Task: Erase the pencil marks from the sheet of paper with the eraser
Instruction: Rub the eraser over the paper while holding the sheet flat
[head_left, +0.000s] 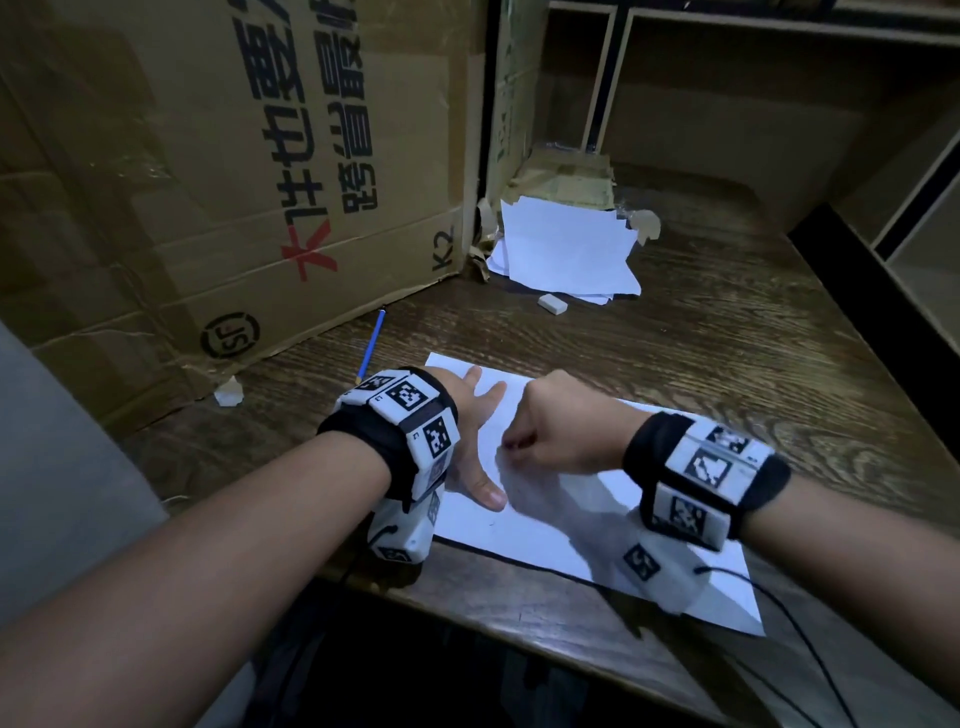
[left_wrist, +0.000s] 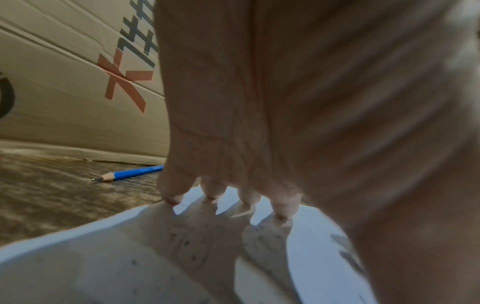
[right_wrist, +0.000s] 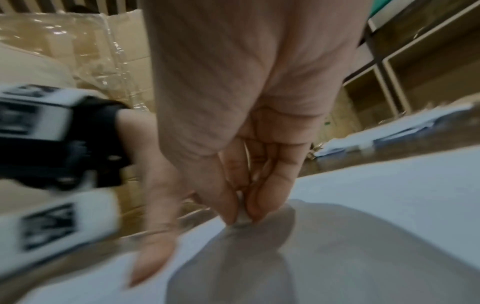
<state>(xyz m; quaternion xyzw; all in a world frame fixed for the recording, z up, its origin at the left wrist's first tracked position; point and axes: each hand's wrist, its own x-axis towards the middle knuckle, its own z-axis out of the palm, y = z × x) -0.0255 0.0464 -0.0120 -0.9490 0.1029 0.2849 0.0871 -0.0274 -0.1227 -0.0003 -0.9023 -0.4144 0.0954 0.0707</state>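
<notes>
A white sheet of paper (head_left: 550, 514) lies on the dark wooden desk in front of me. My left hand (head_left: 475, 447) lies flat on the sheet's left part, fingers spread and pressing down; the left wrist view shows its fingertips (left_wrist: 283, 207) on the paper (left_wrist: 319, 257) among grey specks. My right hand (head_left: 545, 431) is curled just right of it. In the right wrist view its fingers pinch a small white eraser (right_wrist: 242, 218) whose tip touches the paper (right_wrist: 389, 195). Pencil marks under the hands are hard to make out.
A blue pencil (head_left: 371, 345) lies left of the sheet beside a large cardboard box (head_left: 234, 171). A second white eraser (head_left: 551, 303) sits in front of a stack of loose white sheets (head_left: 566, 249) at the back. Shelving stands on the right.
</notes>
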